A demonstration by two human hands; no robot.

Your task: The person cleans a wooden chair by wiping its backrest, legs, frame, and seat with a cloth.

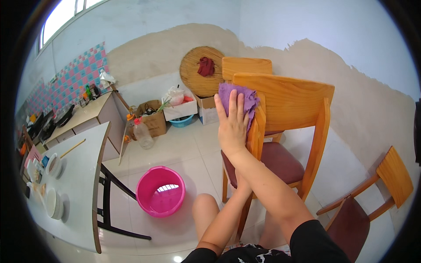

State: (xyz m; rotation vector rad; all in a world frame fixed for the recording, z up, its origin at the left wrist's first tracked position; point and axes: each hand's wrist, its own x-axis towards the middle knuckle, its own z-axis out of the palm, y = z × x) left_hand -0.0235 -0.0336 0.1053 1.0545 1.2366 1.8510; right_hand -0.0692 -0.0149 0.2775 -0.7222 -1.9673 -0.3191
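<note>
A purple cloth (241, 95) lies over the upper left edge of a wooden chair's backrest (289, 102). My right hand (233, 130) presses it there, fingers spread across the fabric. My left hand (244, 180) is lower, against the chair's side, mostly hidden behind my right forearm; what its fingers hold does not show. The chair has orange-brown wood and a dark red padded seat (284, 162). Just behind it stands a similar chair, its top rail (248, 67) showing. On the floor to the left is a pink plastic basin (141, 194) with water in it.
A white table (80, 184) at left bears bowls (54, 203) and a stick. Another chair (350, 223) stands at right. Along the back wall are a cardboard box (156, 123), a plastic bottle (143, 134), a white box (181, 111) and a round woven tray (192, 74) with dark red cloth.
</note>
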